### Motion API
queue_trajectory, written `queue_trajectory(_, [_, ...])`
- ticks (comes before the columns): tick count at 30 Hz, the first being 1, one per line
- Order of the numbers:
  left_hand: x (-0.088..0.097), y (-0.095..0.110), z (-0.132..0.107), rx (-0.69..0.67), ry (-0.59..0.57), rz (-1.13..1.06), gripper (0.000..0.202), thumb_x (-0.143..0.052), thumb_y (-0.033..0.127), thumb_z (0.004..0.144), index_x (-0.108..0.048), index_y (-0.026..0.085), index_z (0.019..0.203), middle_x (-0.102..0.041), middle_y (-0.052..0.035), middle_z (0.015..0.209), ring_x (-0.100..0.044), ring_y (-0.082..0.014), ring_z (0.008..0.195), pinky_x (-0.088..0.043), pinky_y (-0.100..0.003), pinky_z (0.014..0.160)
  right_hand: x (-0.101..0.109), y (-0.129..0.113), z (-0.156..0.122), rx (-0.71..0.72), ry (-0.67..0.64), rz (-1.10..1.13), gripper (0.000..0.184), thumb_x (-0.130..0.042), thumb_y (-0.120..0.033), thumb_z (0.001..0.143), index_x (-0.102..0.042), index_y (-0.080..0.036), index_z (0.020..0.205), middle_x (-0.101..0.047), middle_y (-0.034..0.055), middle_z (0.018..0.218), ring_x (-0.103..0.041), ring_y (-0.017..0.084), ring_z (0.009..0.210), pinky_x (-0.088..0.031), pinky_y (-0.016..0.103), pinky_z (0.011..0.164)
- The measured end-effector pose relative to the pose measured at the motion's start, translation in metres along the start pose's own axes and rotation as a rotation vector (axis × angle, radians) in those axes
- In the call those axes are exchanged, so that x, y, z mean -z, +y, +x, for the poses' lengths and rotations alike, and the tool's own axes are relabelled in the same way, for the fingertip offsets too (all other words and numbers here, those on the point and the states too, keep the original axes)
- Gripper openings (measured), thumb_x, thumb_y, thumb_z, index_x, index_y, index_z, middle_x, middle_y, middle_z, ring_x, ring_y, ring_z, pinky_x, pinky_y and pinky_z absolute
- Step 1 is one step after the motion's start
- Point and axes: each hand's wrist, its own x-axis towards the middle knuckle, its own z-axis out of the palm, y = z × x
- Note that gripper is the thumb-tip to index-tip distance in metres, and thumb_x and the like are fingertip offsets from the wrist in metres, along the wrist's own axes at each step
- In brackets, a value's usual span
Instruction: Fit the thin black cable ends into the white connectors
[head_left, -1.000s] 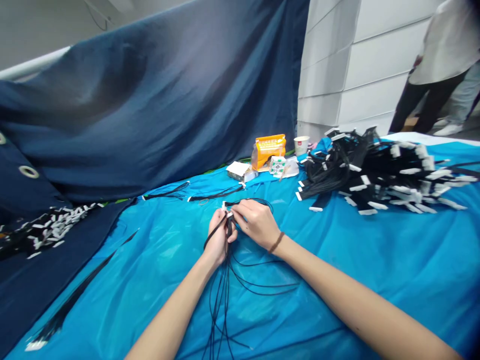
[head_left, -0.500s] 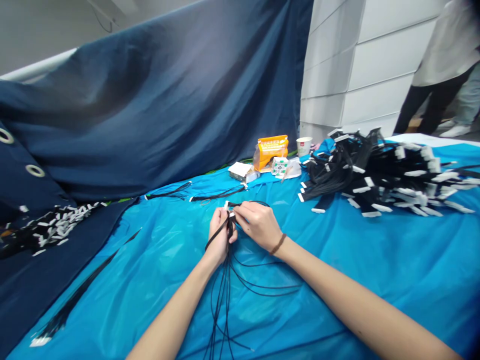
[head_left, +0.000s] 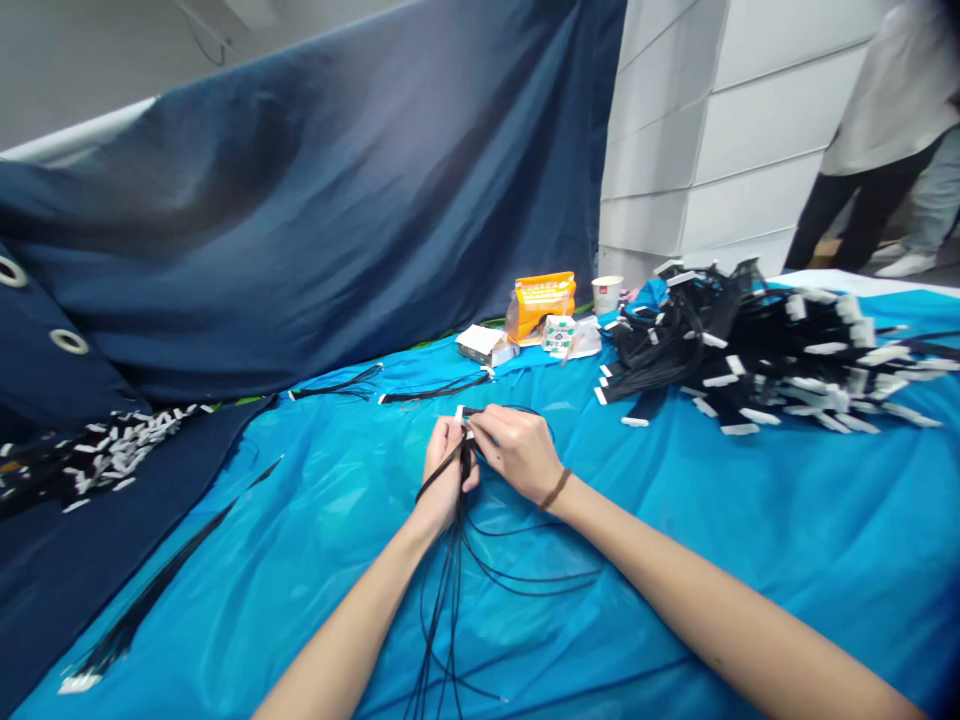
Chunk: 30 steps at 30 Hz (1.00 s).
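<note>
Near the middle of the blue sheet, my left hand (head_left: 445, 478) is closed round a bundle of thin black wires (head_left: 452, 575), whose loose ends trail toward me and fan out to the right. A small white connector (head_left: 460, 412) sticks up between the fingertips of both hands. My right hand (head_left: 523, 452), with a brown band at its wrist, pinches at the wires beside this connector. A black wire arcs behind the right fingers. What exactly lies between the right fingertips is partly hidden.
A big heap of black cables with white connectors (head_left: 757, 350) lies at the right; a smaller heap (head_left: 124, 445) is at the left. One wire bundle (head_left: 169, 575) lies front left. An orange bag (head_left: 544, 300), paper cup (head_left: 607, 293) and small box (head_left: 484, 343) stand behind.
Both hands have shifted very slightly, the left one a little to the right. The white connector between the fingertips has moved slightly right with them. The grip looks the same.
</note>
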Motion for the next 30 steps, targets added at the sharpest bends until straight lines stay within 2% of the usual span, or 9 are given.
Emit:
queue_trajectory(6, [0.002,0.003,0.004,0.057,0.010,-0.122,0.031,-0.054,0.046,0.073,-0.041,0.018,0.074,-0.032,0.0086,0.048,-0.028,-0.0026,0.034,-0.021,-0.013,0.029,-0.003,0.005,0.002,0.023,0.010,0.052,0.022,-0.040,-0.021,0.088,-0.061,-0.016,0.083,-0.060,0.0044,0.075,-0.054,0.014,0.071,-0.039,0.023,0.065])
queue_trajectory(10, [0.009,0.001,0.009,0.099,0.101,-0.184,0.033,-0.063,0.043,0.066,-0.045,0.016,0.076,-0.035,0.0085,0.048,-0.030,-0.0023,0.035,-0.022,-0.013,0.029,-0.001,0.007,0.002,0.153,-0.009,0.105,0.020,-0.043,-0.022,0.086,-0.058,-0.018,0.099,-0.059,0.0066,0.093,-0.051,0.016,0.085,-0.042,0.026,0.073])
queue_trajectory(14, [0.013,-0.004,0.012,0.115,0.140,-0.176,0.035,-0.066,0.042,0.063,-0.047,0.016,0.076,-0.033,0.0097,0.044,-0.029,-0.0023,0.033,-0.023,-0.014,0.029,-0.001,0.008,0.002,0.258,-0.064,0.109,0.020,-0.048,-0.020,0.082,-0.059,-0.019,0.099,-0.054,0.0077,0.104,-0.047,0.019,0.093,-0.043,0.031,0.077])
queue_trajectory(23, [0.010,-0.007,0.009,0.153,0.091,-0.128,0.039,-0.061,0.051,0.064,-0.046,0.016,0.074,-0.038,0.0087,0.046,-0.033,-0.0033,0.031,-0.027,-0.015,0.028,-0.005,0.011,0.002,0.276,-0.056,0.133,0.012,-0.047,-0.020,0.082,-0.058,-0.018,0.088,-0.053,0.0070,0.094,-0.047,0.018,0.086,-0.042,0.030,0.074])
queue_trajectory(30, [0.012,-0.005,0.010,0.123,0.109,-0.108,0.035,-0.061,0.046,0.066,-0.044,0.016,0.073,-0.037,0.0084,0.047,-0.032,-0.0032,0.033,-0.028,-0.015,0.028,-0.002,0.012,0.003,0.278,-0.088,0.124,0.009,-0.049,-0.021,0.081,-0.056,-0.017,0.084,-0.054,0.0068,0.092,-0.045,0.017,0.084,-0.041,0.029,0.072])
